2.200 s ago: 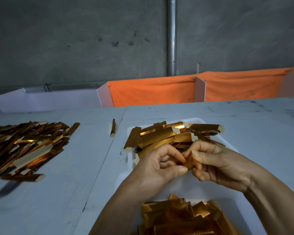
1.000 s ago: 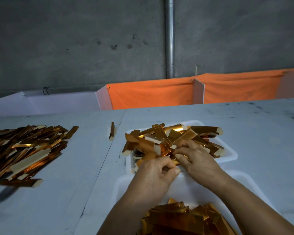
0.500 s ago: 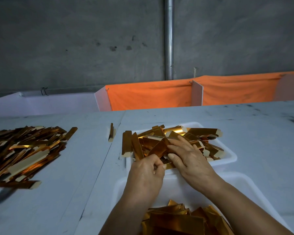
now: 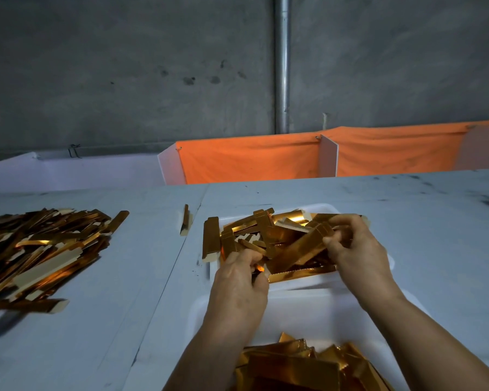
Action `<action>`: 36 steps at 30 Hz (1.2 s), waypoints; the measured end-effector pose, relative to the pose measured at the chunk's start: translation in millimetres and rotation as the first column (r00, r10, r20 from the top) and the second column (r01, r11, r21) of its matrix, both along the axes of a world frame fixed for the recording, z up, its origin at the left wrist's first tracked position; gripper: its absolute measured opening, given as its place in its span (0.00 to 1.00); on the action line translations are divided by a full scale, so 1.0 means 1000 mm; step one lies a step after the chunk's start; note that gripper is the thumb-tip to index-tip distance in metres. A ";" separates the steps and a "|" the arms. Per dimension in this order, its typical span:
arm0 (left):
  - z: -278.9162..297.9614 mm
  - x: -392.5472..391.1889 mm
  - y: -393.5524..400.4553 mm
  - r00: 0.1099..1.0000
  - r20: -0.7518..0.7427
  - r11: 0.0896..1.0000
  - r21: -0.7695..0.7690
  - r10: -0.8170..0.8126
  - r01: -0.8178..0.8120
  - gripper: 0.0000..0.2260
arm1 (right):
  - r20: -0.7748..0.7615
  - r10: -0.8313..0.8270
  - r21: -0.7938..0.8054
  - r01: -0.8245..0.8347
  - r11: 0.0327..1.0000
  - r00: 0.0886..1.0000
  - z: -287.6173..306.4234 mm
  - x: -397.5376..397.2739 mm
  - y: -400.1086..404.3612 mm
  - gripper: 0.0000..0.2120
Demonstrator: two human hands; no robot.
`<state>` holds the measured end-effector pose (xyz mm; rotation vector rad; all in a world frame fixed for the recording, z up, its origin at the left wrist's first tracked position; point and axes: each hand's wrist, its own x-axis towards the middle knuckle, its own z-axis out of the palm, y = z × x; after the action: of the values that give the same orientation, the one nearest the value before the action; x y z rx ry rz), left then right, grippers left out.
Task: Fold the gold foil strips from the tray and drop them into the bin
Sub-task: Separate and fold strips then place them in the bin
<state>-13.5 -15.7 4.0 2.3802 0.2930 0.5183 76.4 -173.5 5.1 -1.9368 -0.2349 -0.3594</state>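
Both hands have moved from the pile in the white tray [image 4: 326, 279] to lift one gold foil strip [image 4: 299, 251], left hand [image 4: 239, 280] apparently pinching its near end, right hand [image 4: 353, 246] gripping the far end, ready for folding above the bin [image 4: 322, 314].

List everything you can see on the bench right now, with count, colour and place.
foil strips in tray: a heap, gold, centre.
tray: one, white, centre of table.
bin: one, white, nearest the camera.
folded foil pieces: a pile, gold, in the bin.
strip pile: many, gold with pale backs, left on the table.
single strip: one, gold, between pile and tray.
table: grey-white.
cloth: orange, behind the table.
pipe: one, grey, on the wall.
left hand: grips a strip at the tray's near edge.
right hand: grips a strip over the tray.
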 end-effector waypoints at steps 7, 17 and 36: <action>-0.002 0.000 0.000 1.000 -0.016 1.000 0.005 -0.012 0.012 0.16 | 0.016 -0.009 -0.146 0.011 0.989 1.000 -0.003 0.008 -0.009 0.06; 0.004 -0.002 -0.007 0.975 0.185 0.972 0.221 -0.124 0.081 0.29 | -0.078 0.294 0.235 -0.269 0.934 0.953 0.027 -0.014 -0.010 0.10; 0.004 -0.009 -0.011 0.887 -0.096 0.868 -0.279 -0.451 0.411 0.09 | -0.267 0.686 0.519 -0.499 0.694 0.677 0.040 -0.019 -0.031 0.07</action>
<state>-22.6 -26.9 7.5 2.1454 -0.1083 0.0726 57.3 -204.7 44.9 -1.3593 -0.4501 0.4653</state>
